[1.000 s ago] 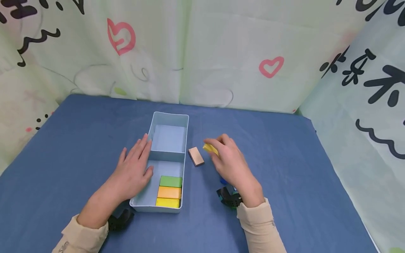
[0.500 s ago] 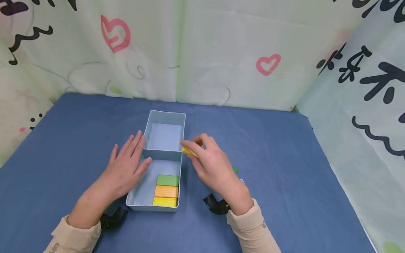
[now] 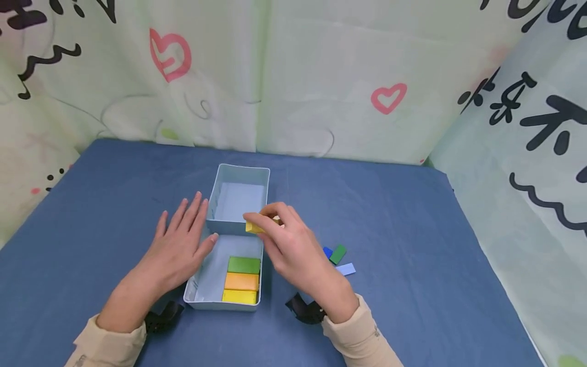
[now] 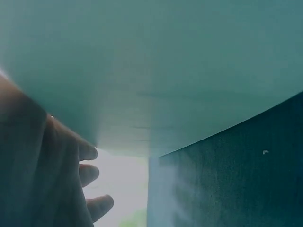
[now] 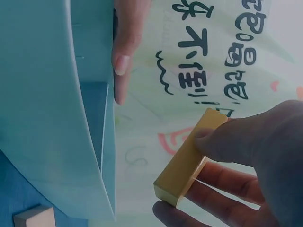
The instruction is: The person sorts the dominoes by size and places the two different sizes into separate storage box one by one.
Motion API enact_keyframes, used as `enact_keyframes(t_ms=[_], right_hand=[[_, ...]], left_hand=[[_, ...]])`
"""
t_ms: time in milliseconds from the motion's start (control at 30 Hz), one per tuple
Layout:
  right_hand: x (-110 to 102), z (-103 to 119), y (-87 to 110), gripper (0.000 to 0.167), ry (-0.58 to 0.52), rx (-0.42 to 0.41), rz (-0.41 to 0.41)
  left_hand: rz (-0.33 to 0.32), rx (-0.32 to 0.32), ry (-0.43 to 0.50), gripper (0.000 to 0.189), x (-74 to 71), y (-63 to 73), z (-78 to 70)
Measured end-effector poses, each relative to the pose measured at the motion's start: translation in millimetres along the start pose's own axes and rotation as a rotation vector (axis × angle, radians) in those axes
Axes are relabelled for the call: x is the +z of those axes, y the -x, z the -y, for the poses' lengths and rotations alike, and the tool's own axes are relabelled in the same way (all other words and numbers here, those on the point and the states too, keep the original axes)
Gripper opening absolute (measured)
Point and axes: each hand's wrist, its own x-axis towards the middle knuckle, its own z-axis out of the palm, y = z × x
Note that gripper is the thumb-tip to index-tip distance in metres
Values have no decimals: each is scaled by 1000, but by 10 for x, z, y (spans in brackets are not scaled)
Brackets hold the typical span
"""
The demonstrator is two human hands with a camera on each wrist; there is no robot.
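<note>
A light-blue two-part box stands on the blue cloth. My left hand lies along its left side with straight fingers, the thumb reaching over the near compartment. My right hand pinches a yellow block between thumb and fingers over the box, near the divider. The right wrist view shows this block tilted in the fingertips, above the rim. Against the right wall of the near compartment lie a green block, an orange block and a yellow block, side by side.
Right of the box, partly behind my right hand, lie a dark-blue block, a green block and a light-blue block. A beige block shows beside the box in the right wrist view. A printed curtain hangs behind the table.
My right hand has carried the yellow block leftward from beyond the box's right side to over the box. The blocks at the right came into view. My left hand stays by the box.
</note>
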Motion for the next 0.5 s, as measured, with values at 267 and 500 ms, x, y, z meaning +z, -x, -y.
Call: enact_keyframes(t_ms=[267,500], right_hand=[[66,84,-31,38,24,-41,19],[135,96,-11,37,49,-30,71]], left_hand=[[-36,21,-14,83,0,-17,10],[-37,4,-3,77,38,-16,-7]])
